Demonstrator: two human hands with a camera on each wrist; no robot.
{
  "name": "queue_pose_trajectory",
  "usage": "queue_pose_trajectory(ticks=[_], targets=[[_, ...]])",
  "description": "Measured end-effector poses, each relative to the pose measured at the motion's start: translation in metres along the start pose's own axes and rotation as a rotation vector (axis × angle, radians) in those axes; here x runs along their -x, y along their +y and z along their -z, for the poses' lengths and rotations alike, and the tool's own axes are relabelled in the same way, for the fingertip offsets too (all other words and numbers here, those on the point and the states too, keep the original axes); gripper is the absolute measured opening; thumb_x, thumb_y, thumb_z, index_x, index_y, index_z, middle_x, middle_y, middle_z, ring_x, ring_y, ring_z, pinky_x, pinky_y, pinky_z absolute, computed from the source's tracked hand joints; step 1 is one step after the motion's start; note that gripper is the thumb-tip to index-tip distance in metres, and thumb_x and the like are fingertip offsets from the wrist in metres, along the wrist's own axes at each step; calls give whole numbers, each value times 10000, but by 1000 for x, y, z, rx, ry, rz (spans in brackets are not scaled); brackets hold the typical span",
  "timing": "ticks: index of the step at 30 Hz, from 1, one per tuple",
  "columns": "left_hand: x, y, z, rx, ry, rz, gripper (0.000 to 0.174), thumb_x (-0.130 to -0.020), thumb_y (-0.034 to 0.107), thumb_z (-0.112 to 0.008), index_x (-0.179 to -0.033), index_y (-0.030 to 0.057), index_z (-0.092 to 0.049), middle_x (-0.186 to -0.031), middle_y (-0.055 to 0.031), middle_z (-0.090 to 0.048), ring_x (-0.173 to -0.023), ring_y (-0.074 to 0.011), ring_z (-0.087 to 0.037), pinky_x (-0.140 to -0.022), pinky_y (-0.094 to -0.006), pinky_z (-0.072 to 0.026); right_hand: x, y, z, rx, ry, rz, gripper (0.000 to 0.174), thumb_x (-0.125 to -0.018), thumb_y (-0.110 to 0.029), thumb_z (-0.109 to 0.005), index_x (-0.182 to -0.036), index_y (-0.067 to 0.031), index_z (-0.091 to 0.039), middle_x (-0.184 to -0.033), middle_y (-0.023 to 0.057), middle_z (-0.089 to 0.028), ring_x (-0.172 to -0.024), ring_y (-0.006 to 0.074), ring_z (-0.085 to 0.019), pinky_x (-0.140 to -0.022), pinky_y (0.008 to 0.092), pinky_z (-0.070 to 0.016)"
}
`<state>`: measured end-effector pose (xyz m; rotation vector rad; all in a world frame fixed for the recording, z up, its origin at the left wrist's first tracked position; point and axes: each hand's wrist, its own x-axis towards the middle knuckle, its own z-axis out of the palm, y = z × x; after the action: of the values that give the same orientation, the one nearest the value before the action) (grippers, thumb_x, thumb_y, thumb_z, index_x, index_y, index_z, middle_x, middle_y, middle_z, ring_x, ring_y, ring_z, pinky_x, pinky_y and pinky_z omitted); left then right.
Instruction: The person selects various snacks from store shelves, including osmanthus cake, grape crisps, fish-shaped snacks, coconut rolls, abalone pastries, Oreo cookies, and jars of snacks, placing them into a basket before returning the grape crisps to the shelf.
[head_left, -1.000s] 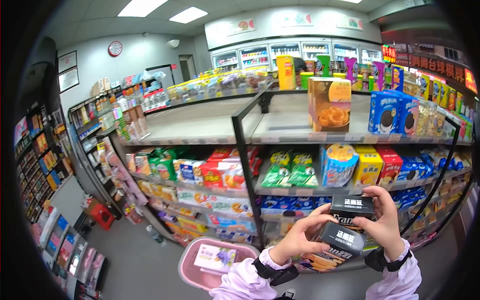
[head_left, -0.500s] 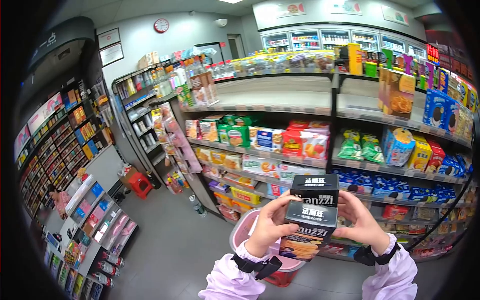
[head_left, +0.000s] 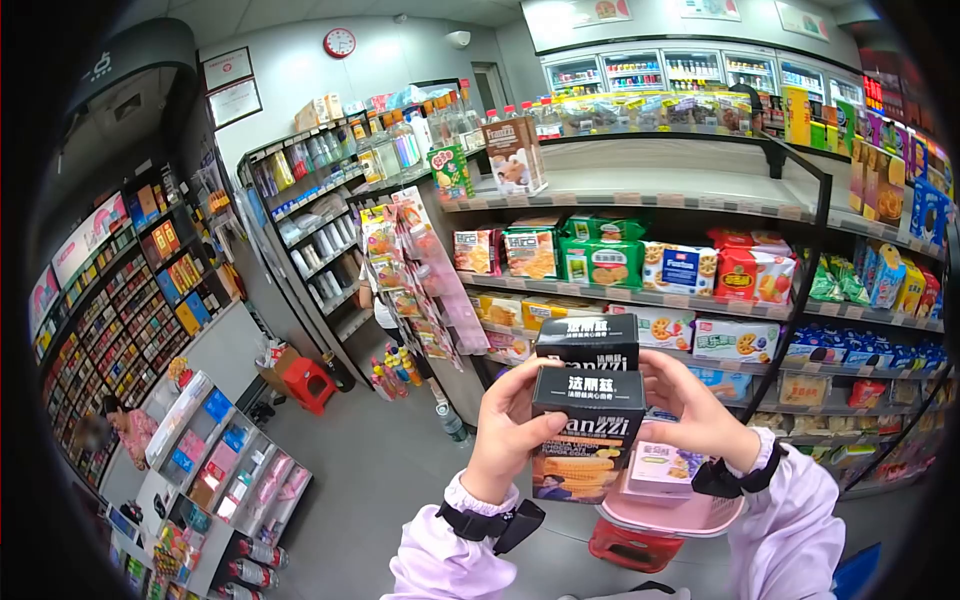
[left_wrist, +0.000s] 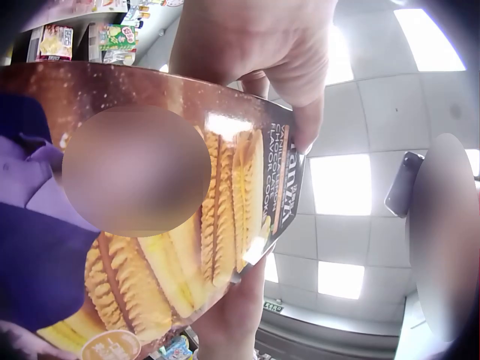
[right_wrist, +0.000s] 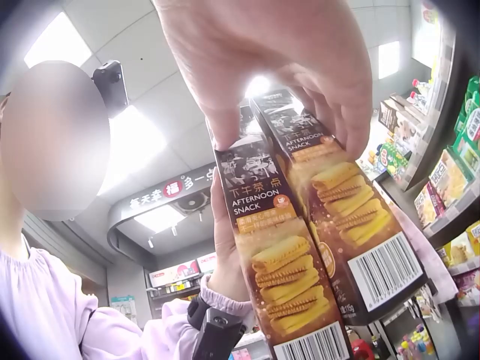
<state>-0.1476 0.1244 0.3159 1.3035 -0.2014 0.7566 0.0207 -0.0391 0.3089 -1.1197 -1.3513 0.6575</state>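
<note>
Two black Franzzi cookie boxes are held up one behind the other in the head view: a nearer box [head_left: 590, 420] and a farther box [head_left: 588, 335]. The left hand [head_left: 510, 430] grips them from the left, its thumb across the nearer box's front. On the right side the right hand [head_left: 690, 410] holds them, thumb near the nearer box's edge. The right wrist view shows the sides of both boxes, one [right_wrist: 281, 262] and the other [right_wrist: 360, 225], under the right hand [right_wrist: 277, 60]. In the left wrist view, the printed front [left_wrist: 165, 277] fills much of the picture below the left hand [left_wrist: 255, 37].
Beneath the hands a pink basket [head_left: 700, 512] holds a purple-and-white box [head_left: 662, 468] and stands over a red stool [head_left: 635, 548]. Snack shelves [head_left: 640, 295] line the right. At left are a display rack [head_left: 215, 445], another red stool [head_left: 310, 384] and a person [head_left: 133, 428].
The head view has swung left, bringing the shelf end and left-hand rack nearer the middle. Both hands still hold the two boxes, which now stand more upright than a second ago.
</note>
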Motion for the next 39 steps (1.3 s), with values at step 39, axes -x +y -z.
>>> queue_pose_trajectory(ticks=[39], targets=[[-433,81,321,-7,-250,-459,331,-819,121,-632,-1111,-4,-539,-975,-95,-631,-843,-145,-618,-754,-264,-499,-570,-71,72,759,40,211,582,-790,-235,-680,-1196,109,-445,-1104,191,-552,-1004,197,-537,-849,271,-437]])
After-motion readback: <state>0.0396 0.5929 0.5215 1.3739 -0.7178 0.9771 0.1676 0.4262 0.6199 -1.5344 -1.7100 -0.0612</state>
